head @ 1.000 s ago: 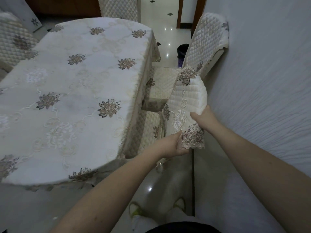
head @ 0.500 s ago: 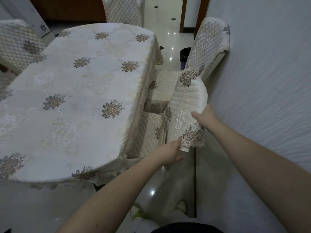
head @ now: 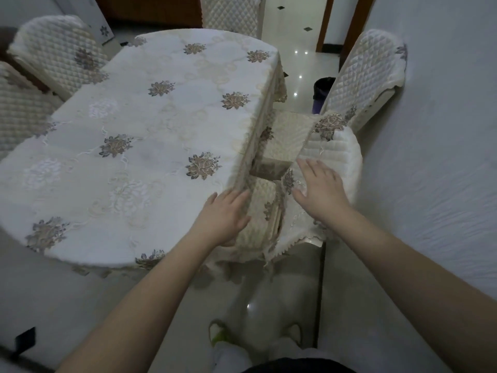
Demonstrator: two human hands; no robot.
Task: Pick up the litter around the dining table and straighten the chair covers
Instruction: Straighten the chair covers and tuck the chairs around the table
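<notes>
Right of centre in the frame, the quilted chair cover point(head: 332, 154) drapes the back of the near chair beside the cloth-covered surface point(head: 139, 146); the right hand point(head: 321, 189) lies flat on it with fingers spread, grasping nothing; the left hand point(head: 224, 218) rests open against the seat cover point(head: 259, 211), fingers straight. The cover looks soft, light and limp, likely to bunch or slide; best pinched at its lace hem or corners and tugged evenly.
</notes>
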